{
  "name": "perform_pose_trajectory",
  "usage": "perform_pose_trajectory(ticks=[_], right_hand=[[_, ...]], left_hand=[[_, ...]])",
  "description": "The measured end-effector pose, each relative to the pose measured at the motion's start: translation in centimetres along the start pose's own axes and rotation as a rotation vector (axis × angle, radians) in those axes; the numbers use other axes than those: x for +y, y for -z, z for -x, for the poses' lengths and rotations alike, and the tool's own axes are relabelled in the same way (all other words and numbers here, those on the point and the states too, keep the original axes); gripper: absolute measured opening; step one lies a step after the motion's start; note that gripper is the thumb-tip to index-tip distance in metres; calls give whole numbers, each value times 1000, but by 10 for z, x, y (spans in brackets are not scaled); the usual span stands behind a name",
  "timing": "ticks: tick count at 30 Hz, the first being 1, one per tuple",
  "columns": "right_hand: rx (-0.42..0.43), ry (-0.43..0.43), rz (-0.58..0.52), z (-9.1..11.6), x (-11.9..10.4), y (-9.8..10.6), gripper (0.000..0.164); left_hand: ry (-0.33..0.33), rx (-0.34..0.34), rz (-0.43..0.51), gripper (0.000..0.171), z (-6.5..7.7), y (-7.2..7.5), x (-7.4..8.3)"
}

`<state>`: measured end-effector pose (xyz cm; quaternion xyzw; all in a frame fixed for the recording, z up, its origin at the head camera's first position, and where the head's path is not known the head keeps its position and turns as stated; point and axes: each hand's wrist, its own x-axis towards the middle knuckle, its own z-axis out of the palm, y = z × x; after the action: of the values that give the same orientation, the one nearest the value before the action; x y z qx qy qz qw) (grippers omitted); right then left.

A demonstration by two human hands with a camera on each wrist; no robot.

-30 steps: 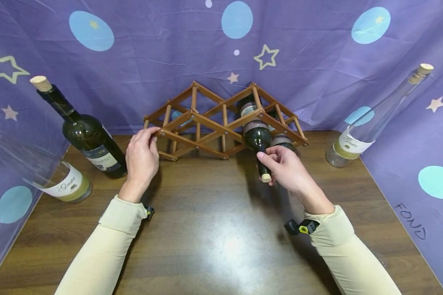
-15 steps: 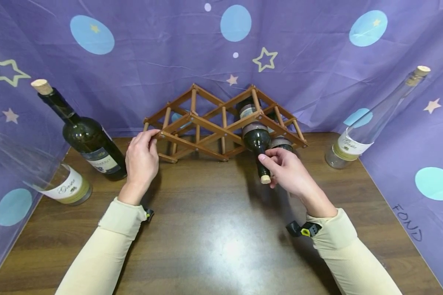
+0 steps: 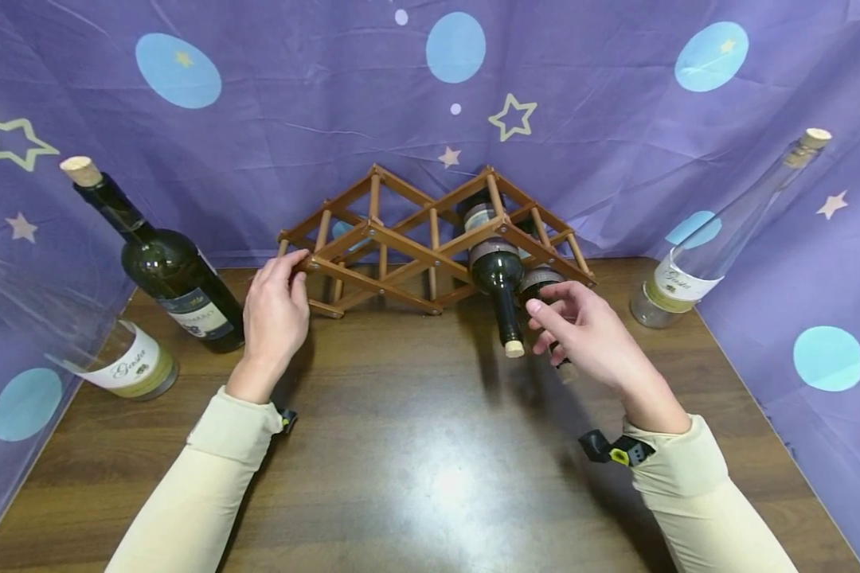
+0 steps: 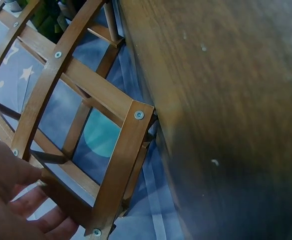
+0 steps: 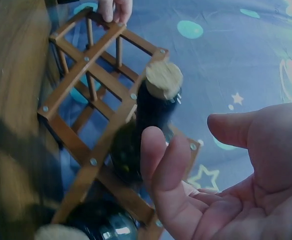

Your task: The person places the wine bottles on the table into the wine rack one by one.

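A folding wooden wine rack (image 3: 437, 261) stands at the back of the table. My left hand (image 3: 275, 310) pinches its left end; in the left wrist view the thumb and fingers lie around a slat (image 4: 66, 197). A dark corked wine bottle (image 3: 498, 272) lies in a right-hand cell of the rack, neck toward me. Just right of that neck my right hand (image 3: 598, 338) is apart from it, fingers loosely bent, holding nothing; the right wrist view shows a gap between thumb and fingers. A second dark bottle (image 3: 541, 276) lies lower in the rack, its neck partly hidden behind this hand.
On the left stand a dark corked bottle (image 3: 165, 259) and a clear labelled bottle (image 3: 125, 362). Another clear corked bottle (image 3: 681, 278) stands at the right. A purple curtain (image 3: 588, 79) hangs close behind the rack and along both sides of the wooden table (image 3: 401, 446).
My right hand has let go of the upper bottle's neck and moved right, its fingers loosened. The bottle stays lying in the rack. My left hand keeps its place on the rack's end.
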<state>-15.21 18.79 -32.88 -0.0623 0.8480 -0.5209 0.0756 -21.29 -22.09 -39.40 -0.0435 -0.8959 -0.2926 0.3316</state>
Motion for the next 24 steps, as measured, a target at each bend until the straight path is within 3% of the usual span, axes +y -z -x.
perform_pose_trajectory(ticks=[10,18,24], right_hand=[[109,43,70,8,12,29,60],[228,96,227,11,23,41,57],[367,101,342,12,32,51,55]], left_hand=[[-26,37,26,35,2,9,4],[-54,47,40,45,6,16,12],[-84,62,62,50,9,22,23]])
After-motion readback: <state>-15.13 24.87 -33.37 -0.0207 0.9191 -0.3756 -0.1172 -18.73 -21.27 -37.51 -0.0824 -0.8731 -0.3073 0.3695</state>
